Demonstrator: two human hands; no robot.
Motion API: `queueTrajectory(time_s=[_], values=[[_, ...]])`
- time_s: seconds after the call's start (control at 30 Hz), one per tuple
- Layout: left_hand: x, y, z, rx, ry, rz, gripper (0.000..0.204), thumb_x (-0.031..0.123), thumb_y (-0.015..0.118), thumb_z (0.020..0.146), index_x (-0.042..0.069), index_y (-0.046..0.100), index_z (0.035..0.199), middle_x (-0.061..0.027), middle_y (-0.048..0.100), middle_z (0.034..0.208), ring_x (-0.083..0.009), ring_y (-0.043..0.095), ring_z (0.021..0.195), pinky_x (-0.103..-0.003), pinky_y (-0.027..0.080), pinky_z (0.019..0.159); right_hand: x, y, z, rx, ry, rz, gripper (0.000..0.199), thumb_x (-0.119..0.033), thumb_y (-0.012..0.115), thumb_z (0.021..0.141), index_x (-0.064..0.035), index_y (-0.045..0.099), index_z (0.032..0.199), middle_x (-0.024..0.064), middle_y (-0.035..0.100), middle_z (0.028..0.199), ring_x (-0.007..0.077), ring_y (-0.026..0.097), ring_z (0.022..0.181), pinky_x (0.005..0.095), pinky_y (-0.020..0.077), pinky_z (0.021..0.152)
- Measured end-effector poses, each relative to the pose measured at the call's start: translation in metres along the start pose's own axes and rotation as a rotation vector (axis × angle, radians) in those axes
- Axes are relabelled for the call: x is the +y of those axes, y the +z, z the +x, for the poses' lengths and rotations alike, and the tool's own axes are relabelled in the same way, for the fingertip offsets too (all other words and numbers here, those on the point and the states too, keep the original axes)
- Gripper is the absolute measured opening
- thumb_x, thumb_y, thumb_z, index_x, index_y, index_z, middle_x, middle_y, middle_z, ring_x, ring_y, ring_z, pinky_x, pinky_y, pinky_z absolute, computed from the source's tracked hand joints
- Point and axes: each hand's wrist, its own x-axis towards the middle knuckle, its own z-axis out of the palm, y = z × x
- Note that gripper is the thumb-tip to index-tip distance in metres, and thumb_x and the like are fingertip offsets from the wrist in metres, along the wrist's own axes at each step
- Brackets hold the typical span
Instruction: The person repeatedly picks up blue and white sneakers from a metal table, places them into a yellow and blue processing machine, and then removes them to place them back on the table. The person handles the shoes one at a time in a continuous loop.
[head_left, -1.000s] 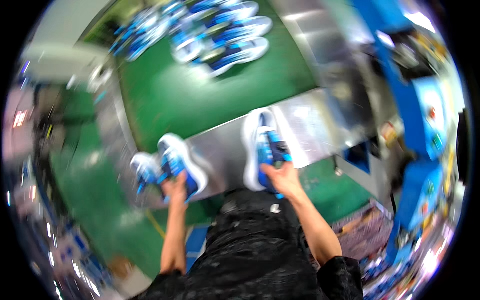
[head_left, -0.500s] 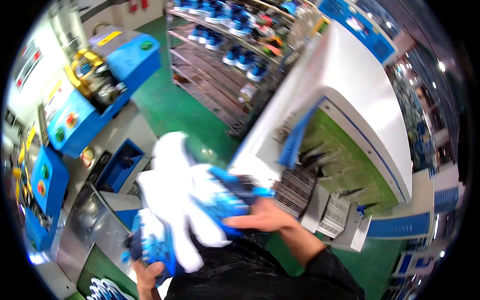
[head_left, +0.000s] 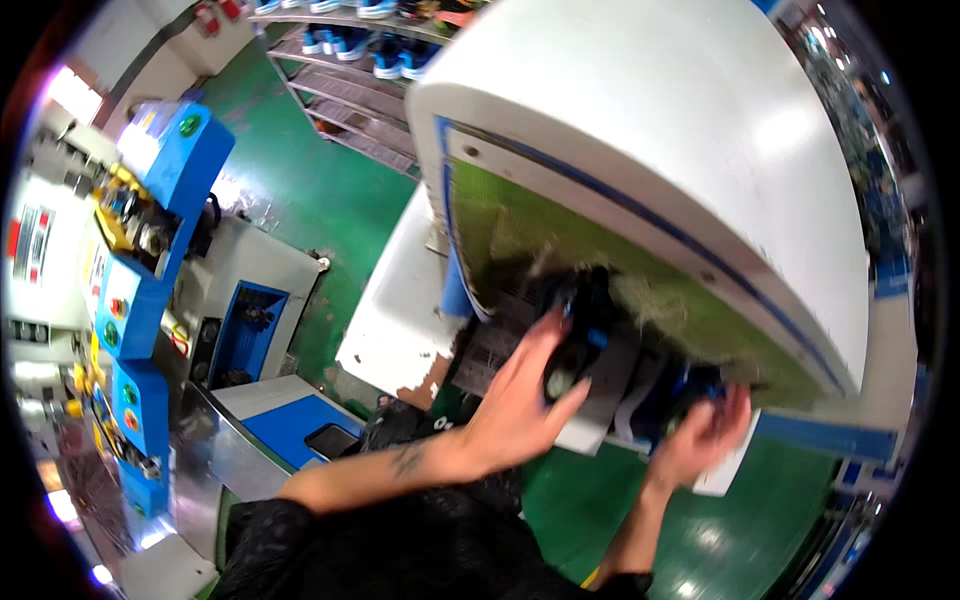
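Note:
My left hand [head_left: 522, 400] reaches in under the machine's green mesh curtain [head_left: 640, 285]. Its fingers and thumb lie around the end of a dark shoe with blue parts [head_left: 572, 355]. To the right, my right hand [head_left: 705, 438] has its fingers curled at a second dark blue shoe [head_left: 682, 398]. Both shoes sit side by side in shadow at the opening of the white machine [head_left: 650, 90], over the grey slatted plates [head_left: 500, 340]. The curtain's lower edge and the shade hide their far ends.
A shoe rack [head_left: 360, 95] holding blue sneakers stands at the far left. Blue machines with buttons [head_left: 130, 305] line the left side. A phone [head_left: 333, 440] lies on a blue panel [head_left: 290, 425] by my left forearm. The white side shelf [head_left: 395, 310] juts out beside the opening.
Half a second ago my hands held blue sneakers with white soles before my body. Both hands have moved right to the machine's opening, and my view has turned toward it.

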Motion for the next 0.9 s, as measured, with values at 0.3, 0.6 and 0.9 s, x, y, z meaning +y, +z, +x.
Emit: queueTrajectory(time_s=[0.3, 0.6, 0.9], values=[[-0.059, -0.154, -0.28, 0.465, -0.204, -0.051, 0.033, 0.01, 0.065, 0.087, -0.001, 0.057, 0.118, -0.0191, 0.064, 0.114, -0.0308, 0.063, 0.107, -0.037, 0.05, 0.093, -0.257, 0.088, -0.214, -1.543, -0.494, 1.2, 0.007, 0.002, 0.059, 0.08, 0.0024, 0.063, 0.086, 0.0132, 0.069, 0.089, 0.027, 0.067, 0.08, 0.0377, 0.0563, 0.077], [-0.202, -0.064, -0.752, 2.247, -1.332, 0.555, 0.037, 0.016, 0.059, 0.087, 0.002, 0.057, 0.121, -0.0204, 0.059, 0.121, -0.0378, 0.056, 0.113, -0.044, 0.043, 0.1, -0.464, -0.005, -0.581, -2.448, -1.709, 0.989, 0.059, -0.01, 0.073, 0.077, -0.0004, 0.048, 0.13, 0.0183, 0.049, 0.136, 0.0339, 0.049, 0.125, 0.0399, 0.042, 0.103], [-0.253, 0.054, -0.88, 2.418, -1.766, 0.737, 0.04, 0.009, 0.056, 0.087, 0.0, 0.052, 0.125, -0.016, 0.051, 0.135, -0.0362, 0.047, 0.123, -0.045, 0.037, 0.106, -0.373, -0.09, -0.961, -1.624, -3.167, 1.101, 0.07, -0.029, 0.082, 0.063, -0.0041, 0.048, 0.12, 0.0138, 0.058, 0.11, 0.0356, 0.063, 0.088, 0.0441, 0.0534, 0.068]])
